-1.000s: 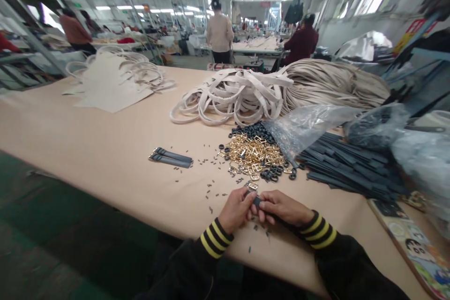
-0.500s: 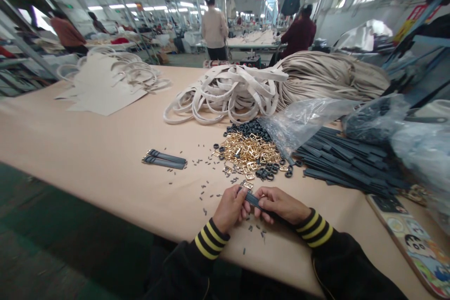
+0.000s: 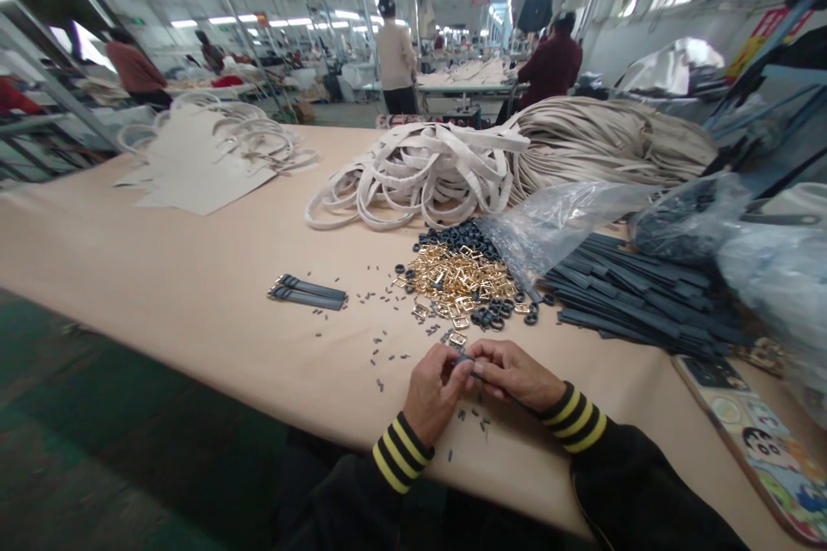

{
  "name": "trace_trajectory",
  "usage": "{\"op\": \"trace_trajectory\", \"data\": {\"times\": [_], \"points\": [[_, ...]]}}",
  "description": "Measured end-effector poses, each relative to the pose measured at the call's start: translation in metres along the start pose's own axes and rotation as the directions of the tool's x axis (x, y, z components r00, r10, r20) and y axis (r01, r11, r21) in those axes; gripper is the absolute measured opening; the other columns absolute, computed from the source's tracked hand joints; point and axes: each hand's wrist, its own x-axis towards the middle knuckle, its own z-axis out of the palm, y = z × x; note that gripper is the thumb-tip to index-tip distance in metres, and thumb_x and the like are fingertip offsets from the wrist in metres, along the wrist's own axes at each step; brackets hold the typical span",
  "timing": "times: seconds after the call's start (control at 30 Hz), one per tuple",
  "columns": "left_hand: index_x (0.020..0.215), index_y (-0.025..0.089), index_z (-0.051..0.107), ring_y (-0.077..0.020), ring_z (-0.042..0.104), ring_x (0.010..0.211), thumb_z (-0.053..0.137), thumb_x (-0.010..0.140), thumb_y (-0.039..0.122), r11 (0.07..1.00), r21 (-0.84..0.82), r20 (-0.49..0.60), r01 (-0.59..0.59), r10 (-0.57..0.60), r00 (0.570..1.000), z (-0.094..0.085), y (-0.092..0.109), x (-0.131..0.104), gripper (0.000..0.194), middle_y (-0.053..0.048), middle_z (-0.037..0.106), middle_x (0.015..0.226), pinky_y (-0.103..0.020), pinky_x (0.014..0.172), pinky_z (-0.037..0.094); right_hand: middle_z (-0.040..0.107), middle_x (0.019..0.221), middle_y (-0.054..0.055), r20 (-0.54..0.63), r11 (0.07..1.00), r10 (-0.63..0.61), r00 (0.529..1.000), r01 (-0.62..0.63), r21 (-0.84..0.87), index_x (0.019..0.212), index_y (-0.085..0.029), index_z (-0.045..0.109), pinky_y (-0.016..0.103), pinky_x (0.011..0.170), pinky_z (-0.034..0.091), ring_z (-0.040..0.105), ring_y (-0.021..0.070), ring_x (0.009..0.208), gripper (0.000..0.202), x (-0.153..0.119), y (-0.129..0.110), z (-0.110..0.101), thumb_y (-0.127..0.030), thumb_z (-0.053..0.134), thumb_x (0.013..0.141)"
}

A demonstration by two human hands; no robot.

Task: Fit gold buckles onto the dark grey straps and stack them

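Between my two hands is a dark strap [image 3: 466, 358], mostly covered by my fingers. My left hand [image 3: 434, 389] pinches it from the left, thumb on top. My right hand [image 3: 513, 373] is closed on its right part, fingers bent round it. Just beyond my fingertips lie gold buckles [image 3: 458, 323], spilling from a heap of gold buckles [image 3: 456, 275]. Black strap loops [image 3: 494, 314] lie beside and behind that heap. Small dark bits [image 3: 381, 349] are scattered left of my hands and below them. Farther left, several straps with buckles [image 3: 307, 291] lie stacked.
Behind the buckles are coiled beige straps [image 3: 419, 176] and a long beige bundle [image 3: 613, 138]. Clear plastic [image 3: 562, 219] partly covers dark strips [image 3: 646, 297] on the right. A phone in a cartoon case [image 3: 755, 448] lies near right. Beige panels [image 3: 200, 168] are at far left.
My left hand has shifted a little right and turned, its thumb now against my right fingertips. The strap, which showed plainly between the hands, is now mostly hidden. The view has shifted slightly.
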Motion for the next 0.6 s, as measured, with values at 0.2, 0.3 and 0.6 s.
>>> {"op": "trace_trajectory", "data": {"times": [0.2,0.3,0.6], "points": [[0.064,0.017,0.052,-0.0123,0.049,0.055,0.030,0.087,0.032,0.997,0.080,0.012,-0.001,0.000,1.000,0.0003,0.0001,0.0011,0.035,-0.001,0.052,0.056,-0.024,0.056,0.039,0.060,0.077,0.002,0.025,0.997,-0.006,1.000,0.008,-0.079,0.089,-0.014,0.051,0.014,0.038,0.030,0.039,0.0033,0.042,0.023,0.0000,-0.0005,0.0051,-0.036,0.048,0.082],[0.068,0.017,0.054,-0.0131,0.051,0.057,0.030,0.087,0.032,0.994,0.106,0.014,-0.004,0.003,1.000,0.0010,-0.0026,0.0007,0.034,-0.002,0.054,0.059,-0.024,0.058,0.041,0.060,0.076,0.002,0.020,0.995,-0.004,1.000,0.006,-0.098,0.088,-0.014,0.051,0.014,0.039,0.031,0.040,0.0035,0.042,0.022,-0.0005,-0.0010,0.0054,-0.035,0.047,0.082],[0.082,0.016,0.058,-0.0171,0.053,0.083,0.039,0.084,0.025,0.981,0.132,0.015,-0.140,0.140,0.990,-0.0034,0.0043,-0.0025,0.021,-0.008,0.056,0.084,-0.030,0.076,0.043,0.057,0.067,-0.001,-0.043,0.983,-0.039,0.998,0.031,-0.179,0.084,-0.015,0.052,0.015,0.039,0.031,0.040,0.0042,0.041,0.016,-0.0012,0.0001,0.0057,-0.029,0.046,0.081]]}}
